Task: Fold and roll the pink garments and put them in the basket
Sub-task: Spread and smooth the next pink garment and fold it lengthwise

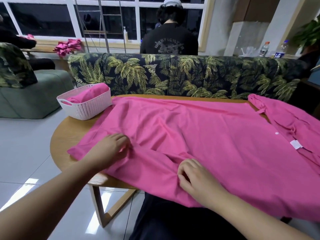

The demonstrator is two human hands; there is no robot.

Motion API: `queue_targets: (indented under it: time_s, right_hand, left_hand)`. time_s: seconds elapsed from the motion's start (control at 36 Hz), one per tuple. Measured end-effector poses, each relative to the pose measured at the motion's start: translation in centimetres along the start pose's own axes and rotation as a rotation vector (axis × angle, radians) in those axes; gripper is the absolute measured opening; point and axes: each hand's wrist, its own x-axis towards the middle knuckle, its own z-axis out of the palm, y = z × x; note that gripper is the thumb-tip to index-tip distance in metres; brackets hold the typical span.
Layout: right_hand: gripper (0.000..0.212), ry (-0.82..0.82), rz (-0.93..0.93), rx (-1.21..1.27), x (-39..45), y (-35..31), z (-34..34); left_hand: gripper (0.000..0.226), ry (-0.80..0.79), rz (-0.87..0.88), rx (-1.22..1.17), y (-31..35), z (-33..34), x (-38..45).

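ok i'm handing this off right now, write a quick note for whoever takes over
Left hand: fingers curled, pinching a fold of the pink garment near its left edge.
Right hand: fingers curled, pinching the same garment at its near edge.
The garment lies spread over the wooden table, not yet folded.
Done: one rolled pink garment sits in the white basket at the table's far left.
Left: fold and roll the spread garment, then put it in the basket.
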Motion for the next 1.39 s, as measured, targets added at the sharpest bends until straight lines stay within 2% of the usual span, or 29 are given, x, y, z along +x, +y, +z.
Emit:
queue_targets:
  time_s: [0.19, 0.33, 0.47, 0.53, 0.58, 0.64, 0.69, 0.75, 0.83, 0.92, 0.94, 1.0, 1.06, 1.11, 1.17, 1.22, 1.31, 1.39]
  right_hand:
    - [0.014, 0.107, -0.094, -0.013, -0.6, -1.9, -0.7]
    - [0.031, 0.109, -0.074, 0.071, -1.1, -2.7, -1.0]
    - [0.019, 0.042, -0.071, 0.029, -2.3, -3.3, -0.7]
    - [0.013, -0.017, -0.047, -0.009, -2.8, -3.5, -0.7]
    - [0.012, -0.035, -0.027, -0.012, -3.1, -3.9, -0.4]
    - [0.015, -0.011, -0.082, -0.013, -3.3, -4.1, 0.1]
    - [0.024, -0.048, -0.104, -0.033, -3.3, -4.2, 0.7]
    - [0.034, -0.144, -0.098, -0.036, -3.3, -4.2, 1.0]
    - [0.036, -0.241, -0.140, -0.051, -3.1, -4.3, 1.3]
    - [0.027, -0.250, -0.136, -0.071, -2.5, -4.3, 1.1]
    - [0.028, -0.230, -0.138, -0.072, -2.2, -4.4, 0.9]
    - [0.042, -0.189, -0.150, -0.077, -1.1, -4.3, 0.5]
    - [0.054, -0.158, -0.153, -0.077, 0.1, -3.9, 0.4]
    - [0.048, -0.131, -0.164, -0.050, 1.8, -3.1, 0.5]
    - [0.032, -0.125, -0.163, -0.067, 3.7, -2.3, 0.9]
    - [0.030, -0.131, -0.136, -0.097, 5.9, -1.5, 1.4]
    - [0.044, -0.149, -0.081, -0.141, 9.1, -0.7, 2.5]
    - [0.039, -0.189, -0.079, -0.175, 11.9, -0.6, 3.4]
  left_hand:
    - [0.022, 0.142, 0.013, -0.016, 0.9, -2.9, -2.3]
    - [0.012, 0.133, -0.093, -0.085, 1.8, -4.7, -4.5]
    - [0.031, 0.079, -0.113, 0.023, 3.2, -6.3, -7.9]
    - [0.042, 0.112, -0.061, 0.118, 3.5, -7.2, -9.4]
    - [0.044, 0.110, 0.016, 0.175, 3.4, -7.4, -11.0]
    - [0.035, 0.056, 0.096, 0.181, 2.9, -6.7, -12.6]
    - [0.019, -0.018, 0.097, 0.191, 2.6, -5.8, -14.0]
    - [0.026, -0.080, 0.030, 0.190, 2.1, -4.9, -15.6]
    - [0.017, -0.170, -0.082, 0.235, 1.4, -4.6, -17.1]
    - [0.039, -0.325, -0.281, 0.261, 0.8, -4.2, -17.2]
    - [0.042, -0.325, -0.343, 0.235, 0.8, -4.2, -16.9]
    - [0.046, -0.201, -0.413, 0.122, 0.0, -4.0, -16.5]
    - [0.032, -0.108, -0.521, 0.024, -1.4, -3.7, -16.2]
    - [0.031, -0.075, -0.713, -0.034, -2.7, -3.0, -15.5]
    - [0.038, -0.052, -0.935, -0.198, -3.5, -2.2, -14.8]
    - [0.035, -0.045, -1.064, -0.372, -3.8, -1.7, -14.2]
    - [0.027, 0.006, -1.079, -0.466, -3.6, -2.1, -13.7]
    - [0.032, 0.091, -0.980, -0.453, -3.1, -3.6, -13.6]
